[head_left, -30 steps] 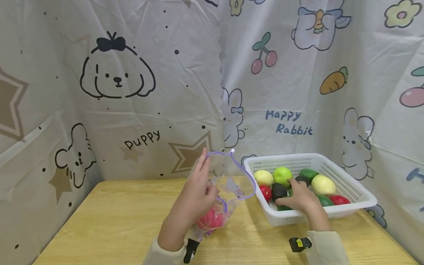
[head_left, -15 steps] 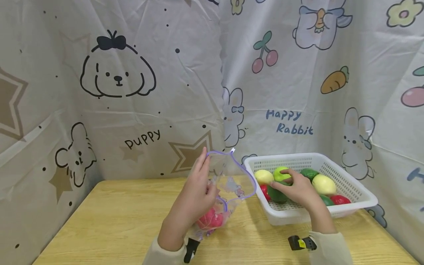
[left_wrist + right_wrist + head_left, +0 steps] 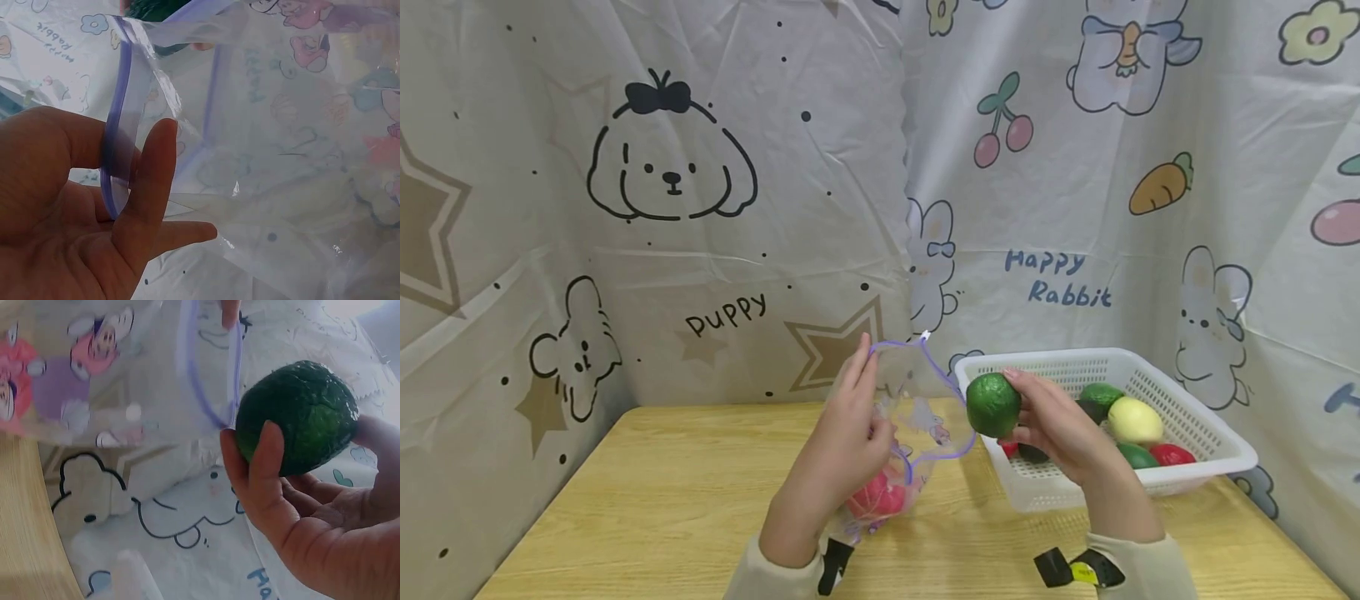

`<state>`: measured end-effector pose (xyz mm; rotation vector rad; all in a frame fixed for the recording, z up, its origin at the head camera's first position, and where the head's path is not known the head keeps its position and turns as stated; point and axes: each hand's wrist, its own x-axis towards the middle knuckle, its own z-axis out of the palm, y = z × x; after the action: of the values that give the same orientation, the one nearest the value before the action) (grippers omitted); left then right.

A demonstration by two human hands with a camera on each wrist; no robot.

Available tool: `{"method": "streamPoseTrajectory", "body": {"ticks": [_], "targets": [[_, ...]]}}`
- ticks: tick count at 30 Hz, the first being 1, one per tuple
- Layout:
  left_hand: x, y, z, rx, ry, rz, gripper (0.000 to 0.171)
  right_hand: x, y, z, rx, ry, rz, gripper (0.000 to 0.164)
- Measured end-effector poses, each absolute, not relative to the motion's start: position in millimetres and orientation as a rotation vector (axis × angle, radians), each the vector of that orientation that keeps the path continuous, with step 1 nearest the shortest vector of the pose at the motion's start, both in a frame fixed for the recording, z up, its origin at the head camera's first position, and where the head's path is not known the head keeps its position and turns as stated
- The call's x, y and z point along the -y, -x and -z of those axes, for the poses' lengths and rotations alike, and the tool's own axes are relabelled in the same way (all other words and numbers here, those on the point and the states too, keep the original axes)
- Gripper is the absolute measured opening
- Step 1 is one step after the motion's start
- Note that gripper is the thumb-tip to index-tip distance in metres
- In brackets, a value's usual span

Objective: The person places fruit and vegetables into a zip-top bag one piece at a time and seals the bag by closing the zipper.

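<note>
A clear zip bag (image 3: 925,455) with a purple rim and cartoon prints stands with its mouth spread. My left hand (image 3: 847,433) holds the bag's left edge; in the left wrist view the purple rim (image 3: 115,125) runs between the fingers. Pinkish-red round items (image 3: 880,497) lie at the bag's bottom. My right hand (image 3: 1060,429) grips a green, rough-skinned avocado (image 3: 992,406) with thumb and fingertips, right at the bag's mouth. The right wrist view shows the avocado (image 3: 300,415) beside the purple rim, fingers curled under it.
A white perforated basket (image 3: 1150,479) stands on the wooden table (image 3: 662,500) at the right. It holds a pale yellow fruit (image 3: 1135,419), a red one (image 3: 1171,454) and several green and dark ones. A printed curtain (image 3: 820,208) hangs behind and along the sides.
My right hand has taken the avocado from the basket, lifted it and carried it left to the bag's mouth. My left hand has stayed in place on the bag.
</note>
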<state>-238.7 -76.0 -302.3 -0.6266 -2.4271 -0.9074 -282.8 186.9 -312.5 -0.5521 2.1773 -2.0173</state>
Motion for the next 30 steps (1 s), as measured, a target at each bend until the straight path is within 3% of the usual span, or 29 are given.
{"method": "streamPoseTrajectory", "body": {"ticks": [14,30], "targets": [[75.2,235.5,299.7,2.454,0.615,0.898,0.075,-176.0,278.1,307.7,-1.130,0.701,2.383,0.047],[76.1,235.4,301.0,2.445,0.617,0.895,0.074,-156.0,272.8,307.5,-1.803,0.522,2.140,0.058]]}}
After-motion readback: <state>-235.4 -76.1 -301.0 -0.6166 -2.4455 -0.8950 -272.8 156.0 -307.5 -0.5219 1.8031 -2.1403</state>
